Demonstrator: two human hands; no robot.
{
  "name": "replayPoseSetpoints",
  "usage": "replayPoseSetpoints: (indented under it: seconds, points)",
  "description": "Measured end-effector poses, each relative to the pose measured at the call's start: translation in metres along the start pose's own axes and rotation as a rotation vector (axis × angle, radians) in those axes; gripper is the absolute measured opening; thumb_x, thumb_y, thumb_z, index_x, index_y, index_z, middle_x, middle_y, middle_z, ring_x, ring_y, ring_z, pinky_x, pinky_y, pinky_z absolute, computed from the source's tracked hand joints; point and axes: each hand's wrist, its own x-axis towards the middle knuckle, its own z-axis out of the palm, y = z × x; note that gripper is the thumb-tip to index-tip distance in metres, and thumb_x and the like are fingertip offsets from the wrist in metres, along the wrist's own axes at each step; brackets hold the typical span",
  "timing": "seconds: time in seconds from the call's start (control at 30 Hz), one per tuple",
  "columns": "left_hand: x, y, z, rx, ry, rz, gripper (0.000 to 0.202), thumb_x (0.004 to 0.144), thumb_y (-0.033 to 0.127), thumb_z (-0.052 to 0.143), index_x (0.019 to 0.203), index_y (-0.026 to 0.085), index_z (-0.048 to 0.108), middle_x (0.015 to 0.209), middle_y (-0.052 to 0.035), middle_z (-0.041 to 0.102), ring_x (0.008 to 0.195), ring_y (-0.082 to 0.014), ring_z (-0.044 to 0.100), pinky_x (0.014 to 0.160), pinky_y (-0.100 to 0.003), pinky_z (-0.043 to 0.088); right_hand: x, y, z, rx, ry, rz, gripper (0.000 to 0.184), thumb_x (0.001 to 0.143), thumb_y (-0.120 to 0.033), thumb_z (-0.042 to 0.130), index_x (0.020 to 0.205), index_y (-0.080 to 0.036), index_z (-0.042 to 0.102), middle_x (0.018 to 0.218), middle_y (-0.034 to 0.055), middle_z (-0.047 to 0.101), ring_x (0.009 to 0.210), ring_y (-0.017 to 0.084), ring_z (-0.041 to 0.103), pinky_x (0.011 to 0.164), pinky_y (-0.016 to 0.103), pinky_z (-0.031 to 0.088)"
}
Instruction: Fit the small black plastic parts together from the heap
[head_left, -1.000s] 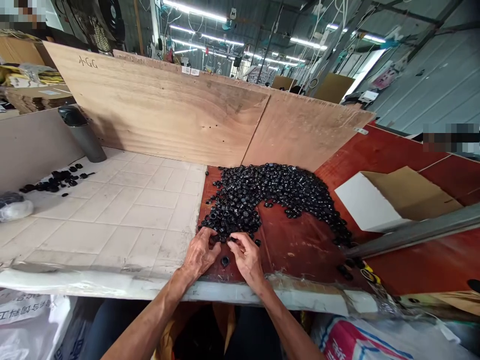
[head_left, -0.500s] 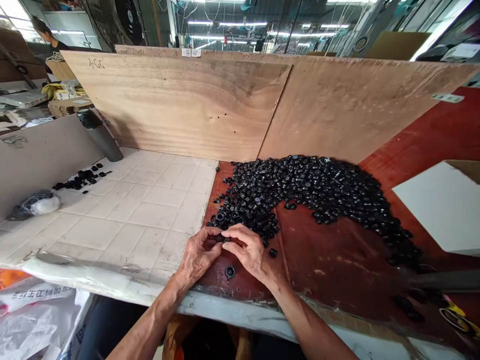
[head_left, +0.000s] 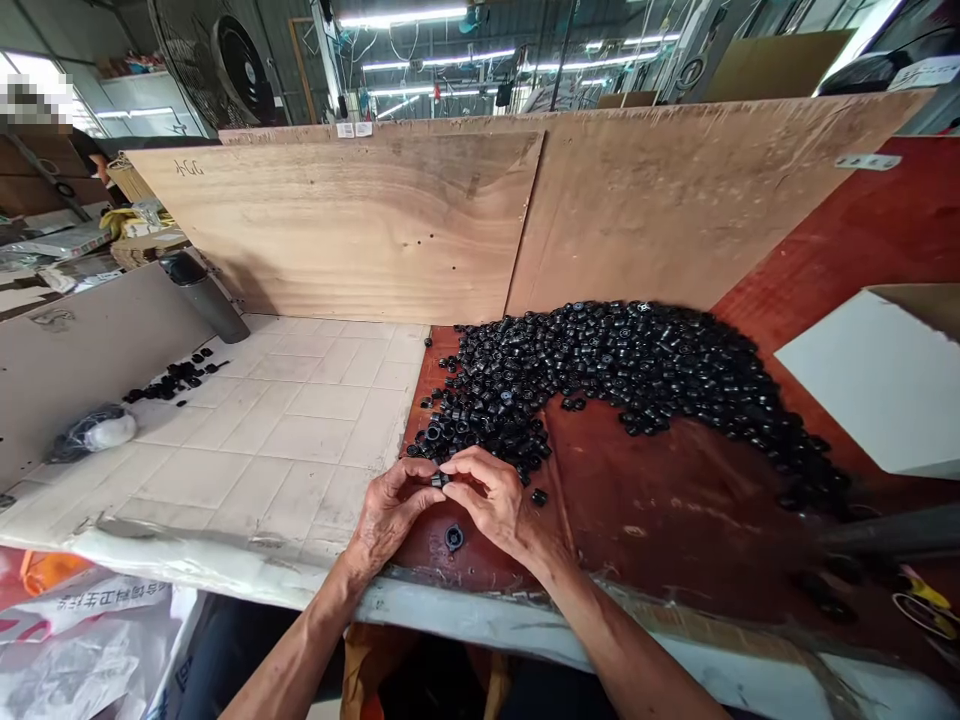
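Note:
A large heap of small black plastic rings (head_left: pixel 615 375) lies on the red-brown board (head_left: pixel 660 520) against the plywood back wall. At the heap's near left edge my left hand (head_left: pixel 390 515) and my right hand (head_left: pixel 491 500) meet fingertip to fingertip, both pinched on one small black part (head_left: pixel 439 480) held between them. A single black ring (head_left: pixel 454 537) lies on the board just below my hands, and another (head_left: pixel 538 497) to the right of my right hand.
A cream tiled sheet (head_left: pixel 277 440) covers the bench's left half, with a small group of black parts (head_left: pixel 176 377), a dark flask (head_left: pixel 204 297) and a plastic bag (head_left: pixel 94 432). A white cardboard box (head_left: pixel 877 385) stands at right. Plywood panels (head_left: pixel 360 225) wall the back.
My hands have drawn together from picking at the heap's edge and now pinch one part between them. The view has shifted slightly.

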Motion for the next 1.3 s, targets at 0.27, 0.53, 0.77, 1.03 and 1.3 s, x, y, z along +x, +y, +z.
replayPoseSetpoints:
  seconds: [0.27,0.53,0.77,1.03,1.3]
  points:
    - [0.001,0.005,0.001,0.018,0.023,0.146,0.023,0.085,0.039,0.085,0.096,0.021,0.074,0.102,-0.0048,0.078,0.094,-0.0187,0.076,0.090,-0.032,0.062,-0.006,0.007,0.003,-0.076,-0.007,0.073,0.027,0.100,-0.029,0.065,0.126,-0.026,0.067,0.092,0.0020,0.075,0.080,0.018,0.071,0.074,0.026,0.056]
    - [-0.013,0.015,-0.005,0.061,0.026,0.082,0.023,0.088,0.040,0.082,0.100,0.021,0.076,0.108,-0.0078,0.079,0.102,-0.0225,0.076,0.096,-0.038,0.062,-0.006,-0.010,-0.004,-0.131,-0.175,0.027,0.015,0.105,-0.029,0.054,0.110,-0.025,0.067,0.077,0.0009,0.071,0.070,0.017,0.067,0.070,0.027,0.051]
    - [-0.028,0.011,-0.004,0.004,0.056,-0.031,0.019,0.090,0.034,0.080,0.103,0.022,0.074,0.117,-0.0079,0.077,0.114,-0.0242,0.072,0.105,-0.041,0.058,-0.008,-0.012,0.000,-0.230,-0.141,0.018,0.026,0.109,-0.035,0.048,0.101,-0.022,0.070,0.074,0.0018,0.069,0.068,0.018,0.065,0.069,0.027,0.049]
    - [-0.022,0.014,-0.001,-0.014,0.047,-0.065,0.024,0.088,0.041,0.081,0.097,0.020,0.072,0.113,-0.0074,0.077,0.108,-0.0237,0.073,0.100,-0.039,0.060,-0.008,-0.004,0.002,-0.236,-0.141,-0.042,0.030,0.107,-0.032,0.053,0.087,-0.022,0.072,0.073,0.0019,0.068,0.065,0.017,0.064,0.065,0.028,0.048]
    - [-0.019,0.016,-0.001,-0.049,0.064,-0.070,0.023,0.088,0.042,0.080,0.095,0.021,0.072,0.110,-0.0070,0.076,0.104,-0.0227,0.073,0.096,-0.037,0.061,-0.007,-0.011,-0.002,-0.207,-0.160,0.010,0.027,0.103,-0.039,0.059,0.083,-0.023,0.069,0.070,0.0006,0.065,0.063,0.017,0.060,0.063,0.028,0.047]
